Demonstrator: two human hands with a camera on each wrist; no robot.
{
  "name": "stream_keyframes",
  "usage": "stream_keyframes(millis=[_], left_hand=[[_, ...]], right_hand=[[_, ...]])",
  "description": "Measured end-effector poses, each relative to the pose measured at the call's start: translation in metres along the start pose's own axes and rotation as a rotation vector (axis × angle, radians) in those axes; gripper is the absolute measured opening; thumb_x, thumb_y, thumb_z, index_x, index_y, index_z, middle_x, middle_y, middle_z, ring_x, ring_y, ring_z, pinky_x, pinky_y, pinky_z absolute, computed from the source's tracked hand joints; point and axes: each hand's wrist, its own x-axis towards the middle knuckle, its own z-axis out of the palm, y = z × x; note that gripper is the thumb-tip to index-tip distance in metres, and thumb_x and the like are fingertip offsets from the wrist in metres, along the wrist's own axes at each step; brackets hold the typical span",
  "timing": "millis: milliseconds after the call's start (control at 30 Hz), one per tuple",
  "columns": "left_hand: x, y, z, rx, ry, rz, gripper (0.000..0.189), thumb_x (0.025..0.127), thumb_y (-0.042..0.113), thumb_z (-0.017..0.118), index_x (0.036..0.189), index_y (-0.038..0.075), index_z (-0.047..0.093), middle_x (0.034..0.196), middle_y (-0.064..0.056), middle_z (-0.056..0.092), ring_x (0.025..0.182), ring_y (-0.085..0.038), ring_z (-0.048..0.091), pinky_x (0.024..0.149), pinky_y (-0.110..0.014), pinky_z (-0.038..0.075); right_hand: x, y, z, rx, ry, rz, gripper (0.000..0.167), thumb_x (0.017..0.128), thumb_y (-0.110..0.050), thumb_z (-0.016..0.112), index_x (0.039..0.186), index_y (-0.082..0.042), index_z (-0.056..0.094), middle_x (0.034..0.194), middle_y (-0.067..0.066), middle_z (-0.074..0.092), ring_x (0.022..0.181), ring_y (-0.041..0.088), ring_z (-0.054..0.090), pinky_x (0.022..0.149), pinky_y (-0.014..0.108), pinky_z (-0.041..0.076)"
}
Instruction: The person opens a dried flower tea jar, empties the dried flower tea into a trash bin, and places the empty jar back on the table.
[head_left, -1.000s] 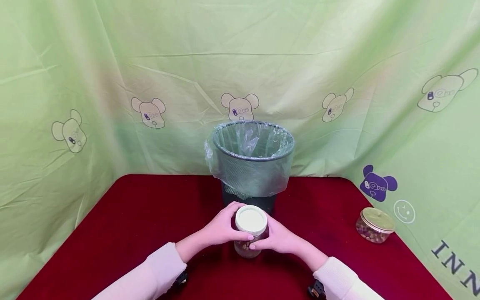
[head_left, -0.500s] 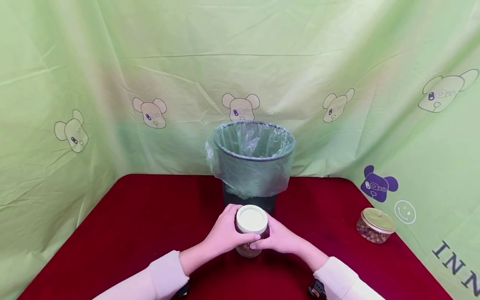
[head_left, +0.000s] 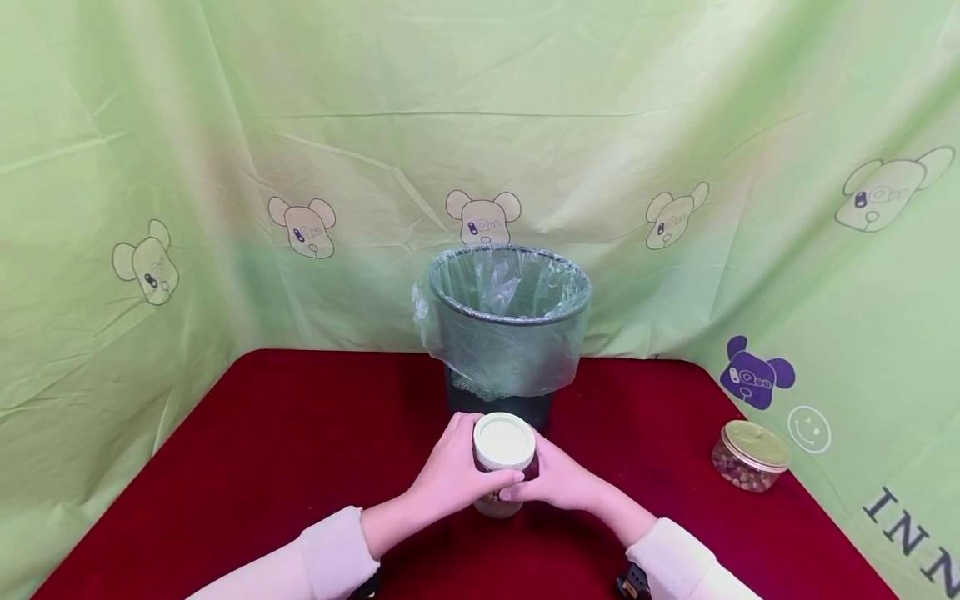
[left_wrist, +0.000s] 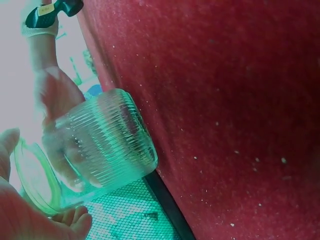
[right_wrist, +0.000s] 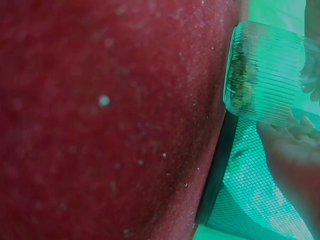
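Note:
A clear ribbed jar (left_wrist: 107, 145) with a white lid (head_left: 505, 440) stands upright on the red table. Small brown and yellowish bits (right_wrist: 243, 80) lie in its bottom. My left hand (head_left: 452, 471) grips the jar from the left, fingers up by the lid and thumb across the front. From the other side my right hand (head_left: 566, 475) holds the jar's body, its thumb tip just below the left thumb. In the left wrist view, the right hand (left_wrist: 60, 95) shows partly through the clear wall. The left fingers behind the lid are mostly hidden in the head view.
Right behind the jar stands a dark mesh bin (head_left: 510, 333) lined with a clear plastic bag. A low round jar (head_left: 750, 457) with a gold lid and mixed bits inside sits near the right table edge. Green printed cloth (head_left: 360, 150) hangs behind and at both sides.
My left hand has turned a little around the jar's top, its thumb shifting right and its wrist coming nearer. The right hand and the jar stay nearly in place.

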Motion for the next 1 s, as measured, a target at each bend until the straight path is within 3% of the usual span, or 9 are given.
stream_keyframes(millis=[333,633,767,1000], left_hand=[[0.005,-0.017,-0.009,-0.041,-0.081,0.067,0.070,0.069,0.045,0.086,0.122,0.013,0.053,0.111,0.008,0.053,0.103,-0.011,0.053,0.088,-0.033,0.047],[0.026,-0.035,-0.019,-0.298,-0.312,0.069,0.067,0.069,0.024,0.089,0.124,0.010,0.052,0.116,0.004,0.056,0.108,-0.011,0.059,0.095,-0.030,0.045],[0.034,-0.039,-0.022,-0.347,-0.400,0.092,0.068,0.069,0.017,0.088,0.126,0.007,0.051,0.117,0.000,0.056,0.109,-0.013,0.059,0.096,-0.030,0.043],[0.042,-0.037,-0.025,-0.376,-0.481,0.134,0.069,0.069,0.011,0.087,0.127,0.002,0.050,0.119,-0.004,0.056,0.108,-0.013,0.057,0.096,-0.028,0.043]], right_hand=[[-0.001,0.000,0.001,-0.003,0.006,0.035,0.084,0.076,-0.019,0.084,0.143,-0.012,0.033,0.129,0.003,0.052,0.119,0.020,0.049,0.099,0.029,0.041],[0.000,0.000,0.000,-0.004,0.008,0.041,0.085,0.076,-0.017,0.084,0.144,-0.007,0.032,0.131,0.006,0.051,0.120,0.019,0.048,0.100,0.028,0.040],[0.000,0.000,0.000,0.000,0.004,0.045,0.084,0.077,-0.016,0.083,0.143,-0.006,0.032,0.131,0.007,0.050,0.120,0.018,0.048,0.099,0.027,0.041],[0.000,0.000,-0.001,0.009,0.001,0.052,0.084,0.077,-0.016,0.083,0.143,-0.006,0.032,0.132,0.008,0.049,0.120,0.019,0.048,0.099,0.027,0.041]])
